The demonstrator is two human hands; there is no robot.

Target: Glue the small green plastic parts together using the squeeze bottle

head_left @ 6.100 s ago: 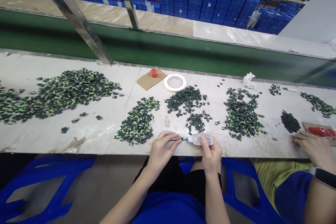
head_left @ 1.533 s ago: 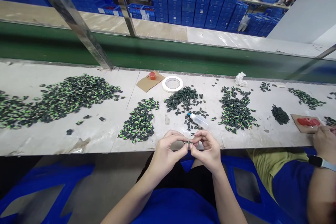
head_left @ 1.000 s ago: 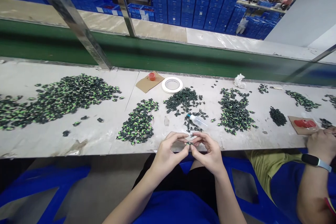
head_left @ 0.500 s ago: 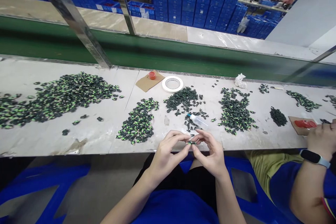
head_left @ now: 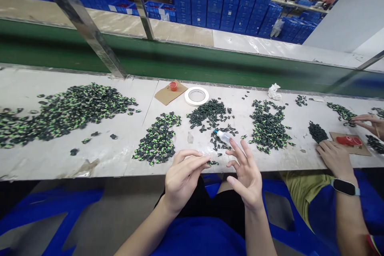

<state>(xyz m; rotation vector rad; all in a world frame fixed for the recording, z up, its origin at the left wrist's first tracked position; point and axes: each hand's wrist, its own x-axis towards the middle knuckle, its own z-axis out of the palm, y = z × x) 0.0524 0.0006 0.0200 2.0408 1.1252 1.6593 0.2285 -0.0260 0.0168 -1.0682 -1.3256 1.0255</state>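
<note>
Between thumb and fingers my left hand [head_left: 186, 178] pinches a small black and green part [head_left: 213, 163] just over the table's front edge. My right hand [head_left: 244, 174] is apart from it, fingers spread, with nothing in it. Right behind that hand lies a clear squeeze bottle [head_left: 224, 136] with a blue tip, among scattered small dark parts. Beyond the bottle is a heap of plain dark parts [head_left: 207, 113]. Heaps of black and green parts lie to the left [head_left: 159, 138] and to the right [head_left: 268, 125].
A roll of white tape [head_left: 196, 96] and cardboard [head_left: 164, 95] with a red cup [head_left: 173, 86] lie towards the back. A large heap [head_left: 87, 106] covers the left. At right, a co-worker's hand [head_left: 336, 158] touches a dark pile [head_left: 318, 132]. A metal post [head_left: 90, 32] rises behind.
My right hand has let go of the small part and opened, moving slightly right. My left hand has shifted left with the part. The co-worker's hands have moved over their piles.
</note>
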